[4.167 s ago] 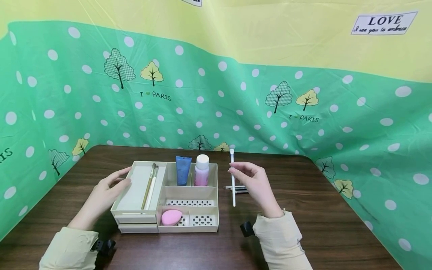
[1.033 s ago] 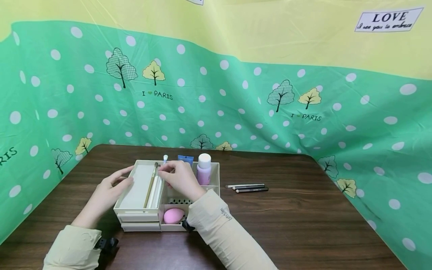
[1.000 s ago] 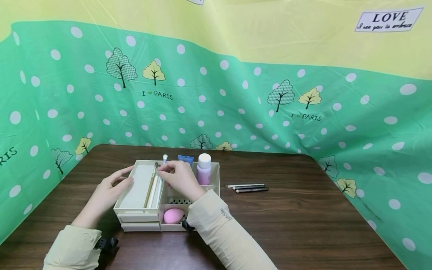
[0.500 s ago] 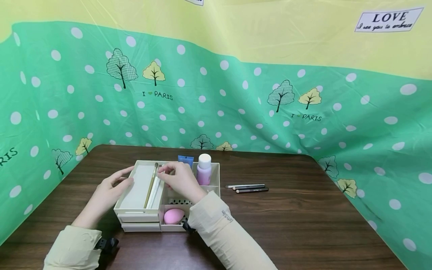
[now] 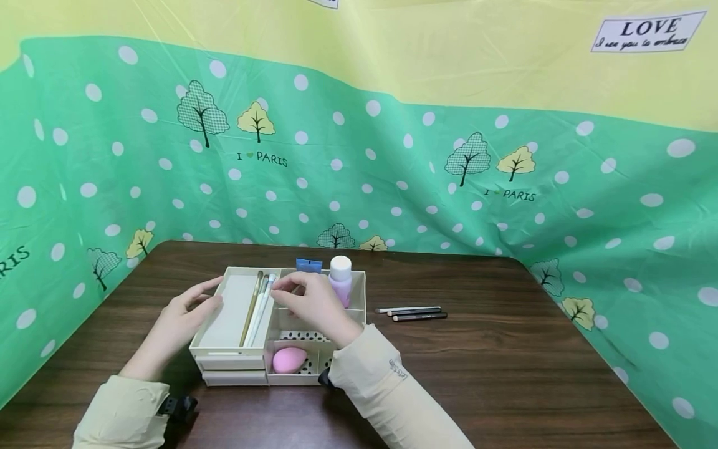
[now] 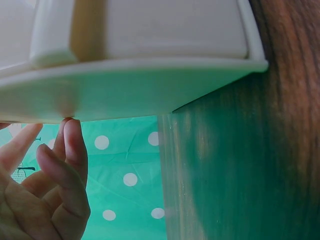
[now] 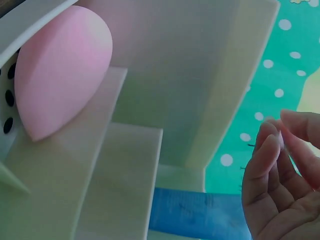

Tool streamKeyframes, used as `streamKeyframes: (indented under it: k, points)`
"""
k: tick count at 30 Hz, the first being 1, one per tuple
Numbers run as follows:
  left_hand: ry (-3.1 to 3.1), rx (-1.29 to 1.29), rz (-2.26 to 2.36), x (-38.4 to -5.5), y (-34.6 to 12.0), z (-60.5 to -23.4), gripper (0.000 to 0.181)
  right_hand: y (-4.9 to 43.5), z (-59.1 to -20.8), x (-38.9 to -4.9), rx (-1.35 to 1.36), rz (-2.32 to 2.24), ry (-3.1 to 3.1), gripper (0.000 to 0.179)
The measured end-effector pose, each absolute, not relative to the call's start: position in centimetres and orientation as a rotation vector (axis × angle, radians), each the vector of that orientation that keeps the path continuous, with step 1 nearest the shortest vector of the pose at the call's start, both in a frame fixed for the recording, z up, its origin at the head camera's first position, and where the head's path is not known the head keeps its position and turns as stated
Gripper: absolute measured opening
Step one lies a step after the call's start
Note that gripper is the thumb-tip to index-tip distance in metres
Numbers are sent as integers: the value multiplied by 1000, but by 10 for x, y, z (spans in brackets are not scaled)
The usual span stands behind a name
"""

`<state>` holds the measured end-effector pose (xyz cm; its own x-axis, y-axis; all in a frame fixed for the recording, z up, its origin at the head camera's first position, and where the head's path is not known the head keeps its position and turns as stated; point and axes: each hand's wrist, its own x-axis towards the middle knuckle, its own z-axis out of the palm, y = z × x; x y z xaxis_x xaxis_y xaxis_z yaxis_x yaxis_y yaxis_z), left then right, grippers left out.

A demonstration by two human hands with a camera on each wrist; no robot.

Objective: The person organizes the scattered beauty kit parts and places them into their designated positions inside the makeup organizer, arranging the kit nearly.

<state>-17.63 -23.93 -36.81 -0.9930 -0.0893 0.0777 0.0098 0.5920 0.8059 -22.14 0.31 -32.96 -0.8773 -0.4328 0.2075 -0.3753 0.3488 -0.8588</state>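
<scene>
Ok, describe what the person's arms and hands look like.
The left sleeve and right sleeve are pale cream and loose; the right one bears small dark lettering. A small black gadget sits at each wrist. The left hand and right hand wear no gloves.

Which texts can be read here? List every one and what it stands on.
"LOVE": white label on the polka-dot backdrop
"I see you to embrace": same label, in script
"I (heart) PARIS", twice: backdrop, beneath printed trees
"RIS", cut off at the left edge: backdrop
Too small or blurred: print on the right sleeve, blue tube and nearest black pencil-shaped item
Cut off at the top: second label, unreadable
</scene>
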Motion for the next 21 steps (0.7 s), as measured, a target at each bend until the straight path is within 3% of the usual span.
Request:
streamKeyframes:
  k: [9, 21]
  points:
    - [-2698, 65, -1363, -175, -238, -368, 56, 32, -321, -216, -813, -1607, 2448, 23]
    - [-2699, 75, -1386, -176, -239, -368, 57, 74, -318, -215, -840, -1543, 2622, 16]
